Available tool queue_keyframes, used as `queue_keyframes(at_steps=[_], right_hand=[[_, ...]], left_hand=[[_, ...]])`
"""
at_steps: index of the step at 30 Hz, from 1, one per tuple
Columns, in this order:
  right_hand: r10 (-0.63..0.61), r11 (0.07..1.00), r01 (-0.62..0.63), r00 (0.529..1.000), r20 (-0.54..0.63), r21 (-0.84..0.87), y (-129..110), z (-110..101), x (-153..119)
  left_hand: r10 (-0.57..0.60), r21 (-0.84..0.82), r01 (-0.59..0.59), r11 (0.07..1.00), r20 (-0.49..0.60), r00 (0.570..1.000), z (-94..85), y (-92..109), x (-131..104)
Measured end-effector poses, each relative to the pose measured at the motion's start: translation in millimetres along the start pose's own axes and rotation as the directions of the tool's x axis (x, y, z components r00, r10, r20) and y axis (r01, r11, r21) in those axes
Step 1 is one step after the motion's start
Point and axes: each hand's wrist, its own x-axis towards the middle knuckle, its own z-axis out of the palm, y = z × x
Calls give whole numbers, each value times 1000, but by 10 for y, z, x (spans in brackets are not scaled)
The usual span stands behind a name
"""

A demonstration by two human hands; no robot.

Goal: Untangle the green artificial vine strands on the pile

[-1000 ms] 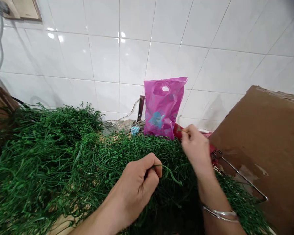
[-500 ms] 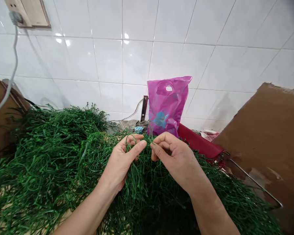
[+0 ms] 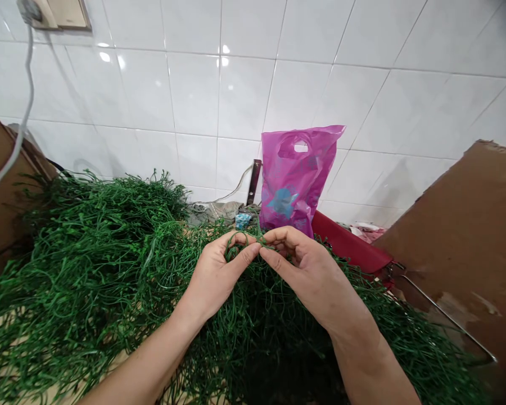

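Observation:
Thin green plastic-looking stems with small budded tips lie in a large tangled pile (image 3: 93, 264) across the surface. Over the middle of it, my left hand (image 3: 225, 267) pinches a looped green stem (image 3: 259, 222) between thumb and fingers. My right hand (image 3: 299, 264) is closed on the same small spot from the other side, thumb and fingertips together. Both sets of fingertips meet or nearly touch, and part of the stem is hidden between them. Other stems hang below my left hand.
A purple plastic bag (image 3: 297, 174) stands behind my hands against the white tiled wall (image 3: 194, 84). To its right are a red object (image 3: 349, 244) and a bent metal rod (image 3: 447, 318). Cardboard stands at the right (image 3: 468, 225) and left (image 3: 4, 185). A white cable (image 3: 27, 107) hangs upper left.
My hands have come together, closing the small gap between their fingertips. The stem is now pinched from both sides. The view has shifted slightly, with the bag appearing further right.

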Motion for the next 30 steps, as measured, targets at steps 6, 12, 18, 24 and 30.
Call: queue_keyframes(at_steps=[6,12,18,24,30], right_hand=[[-73,988,62,994,-75,-145,16,15,20],[-244,921,174,955,-167,-350,27,79,-30],[-394,835,316,915,-89,-450,65,75,-27],[-338,828,231,932,-128,-510,112,168,-17],[-230,860,123,960,-161,-496,174,262,-3]], left_hand=[[-9,54,4,999,81,997,-2,22,7],[-23,-13,25,1000,135,991,-1,8,2],[-37,-78,47,996,135,990,1,-1,-6],[-171,-208,203,957,158,972,32,-24,4],[-203,-257,246,934,185,962,52,-93,38]])
